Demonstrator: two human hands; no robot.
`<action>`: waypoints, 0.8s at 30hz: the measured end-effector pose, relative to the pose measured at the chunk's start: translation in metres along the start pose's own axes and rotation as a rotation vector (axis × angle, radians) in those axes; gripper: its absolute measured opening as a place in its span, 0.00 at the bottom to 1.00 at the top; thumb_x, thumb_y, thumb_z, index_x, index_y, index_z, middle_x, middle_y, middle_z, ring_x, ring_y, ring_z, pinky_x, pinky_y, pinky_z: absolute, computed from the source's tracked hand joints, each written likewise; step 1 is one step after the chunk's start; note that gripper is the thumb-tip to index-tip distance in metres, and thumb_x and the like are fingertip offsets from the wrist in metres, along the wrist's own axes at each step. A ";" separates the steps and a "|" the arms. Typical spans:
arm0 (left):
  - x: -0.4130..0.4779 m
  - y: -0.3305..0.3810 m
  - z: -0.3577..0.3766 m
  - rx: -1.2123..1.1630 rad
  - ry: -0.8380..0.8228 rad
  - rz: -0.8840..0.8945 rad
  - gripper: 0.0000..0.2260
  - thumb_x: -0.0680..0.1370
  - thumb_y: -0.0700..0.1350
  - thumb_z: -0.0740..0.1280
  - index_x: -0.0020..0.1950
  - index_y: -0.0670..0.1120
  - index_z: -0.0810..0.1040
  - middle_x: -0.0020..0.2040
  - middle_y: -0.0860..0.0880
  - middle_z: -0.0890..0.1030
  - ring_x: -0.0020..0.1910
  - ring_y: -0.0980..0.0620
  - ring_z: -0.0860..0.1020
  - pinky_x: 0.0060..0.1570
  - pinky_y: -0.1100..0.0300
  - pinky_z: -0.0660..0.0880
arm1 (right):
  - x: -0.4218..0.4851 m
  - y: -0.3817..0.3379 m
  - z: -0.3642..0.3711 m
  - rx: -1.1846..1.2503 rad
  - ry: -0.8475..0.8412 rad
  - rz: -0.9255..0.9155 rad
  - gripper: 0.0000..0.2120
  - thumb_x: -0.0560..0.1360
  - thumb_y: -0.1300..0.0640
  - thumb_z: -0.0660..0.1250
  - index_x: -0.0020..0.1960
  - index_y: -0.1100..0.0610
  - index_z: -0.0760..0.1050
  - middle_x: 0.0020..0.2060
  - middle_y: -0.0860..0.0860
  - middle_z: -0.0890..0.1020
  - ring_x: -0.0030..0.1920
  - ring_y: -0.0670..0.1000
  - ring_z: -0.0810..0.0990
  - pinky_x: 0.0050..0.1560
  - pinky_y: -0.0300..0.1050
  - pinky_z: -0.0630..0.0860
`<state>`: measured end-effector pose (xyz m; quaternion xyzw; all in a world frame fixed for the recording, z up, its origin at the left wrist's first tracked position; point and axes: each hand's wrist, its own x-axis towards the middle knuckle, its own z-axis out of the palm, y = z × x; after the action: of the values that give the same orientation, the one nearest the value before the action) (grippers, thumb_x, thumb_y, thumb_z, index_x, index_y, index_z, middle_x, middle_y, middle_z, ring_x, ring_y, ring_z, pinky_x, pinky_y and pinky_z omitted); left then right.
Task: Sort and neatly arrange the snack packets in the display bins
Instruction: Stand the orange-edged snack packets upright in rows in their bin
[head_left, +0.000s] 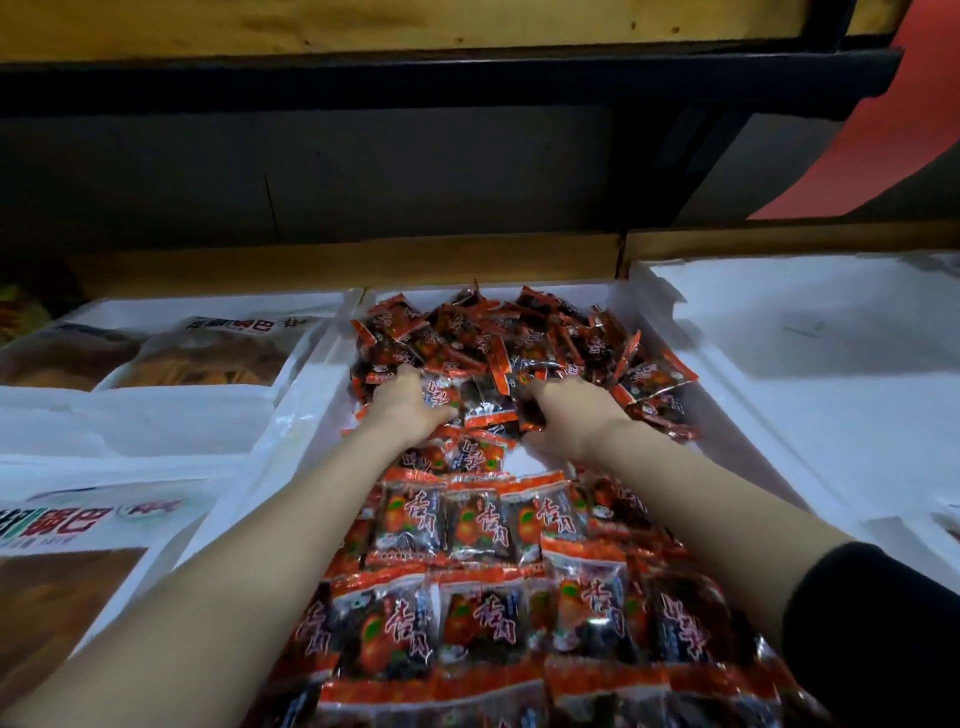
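In the middle bin (306, 410), reaching with both forearms over tidy rows of snack packets (483, 587) laid flat at its near end. At the near edge of the loose heap (519, 343) filling its far end, gripping packets with the left hand (410, 410), fingers curled into the pile; likewise with the right hand (566, 415), just beside. Between heap and rows, a small bare patch (514, 460) of white bin floor. Along its right wall, packets crowding up to the rim. Left of it, a bin of large pale bags (208, 358); right of it, a white-lined bin (810, 374); behind it, a wooden ledge (363, 265).
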<state>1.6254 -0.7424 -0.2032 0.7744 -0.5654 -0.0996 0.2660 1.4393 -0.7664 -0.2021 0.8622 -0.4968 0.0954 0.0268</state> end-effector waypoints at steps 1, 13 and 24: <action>0.001 0.002 0.001 -0.017 0.016 -0.019 0.31 0.74 0.50 0.72 0.71 0.39 0.64 0.65 0.40 0.74 0.62 0.42 0.74 0.55 0.54 0.71 | 0.000 -0.001 -0.001 -0.053 0.035 -0.013 0.16 0.76 0.53 0.64 0.62 0.56 0.72 0.54 0.55 0.80 0.53 0.57 0.77 0.50 0.49 0.77; -0.019 0.019 -0.032 -0.482 0.279 0.020 0.10 0.79 0.43 0.66 0.39 0.47 0.68 0.35 0.52 0.71 0.39 0.50 0.72 0.39 0.59 0.67 | -0.015 0.008 -0.034 0.143 0.393 0.055 0.08 0.78 0.53 0.61 0.53 0.54 0.77 0.44 0.52 0.83 0.44 0.55 0.81 0.42 0.47 0.74; -0.094 0.042 -0.050 -1.423 -0.117 -0.204 0.13 0.85 0.42 0.53 0.64 0.38 0.70 0.63 0.36 0.76 0.44 0.44 0.83 0.37 0.51 0.82 | -0.066 -0.051 -0.059 0.390 0.662 -0.249 0.05 0.79 0.53 0.60 0.52 0.55 0.70 0.43 0.48 0.81 0.38 0.48 0.81 0.38 0.48 0.78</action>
<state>1.5816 -0.6488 -0.1527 0.4559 -0.3016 -0.5093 0.6647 1.4428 -0.6756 -0.1542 0.8273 -0.3257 0.4566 0.0326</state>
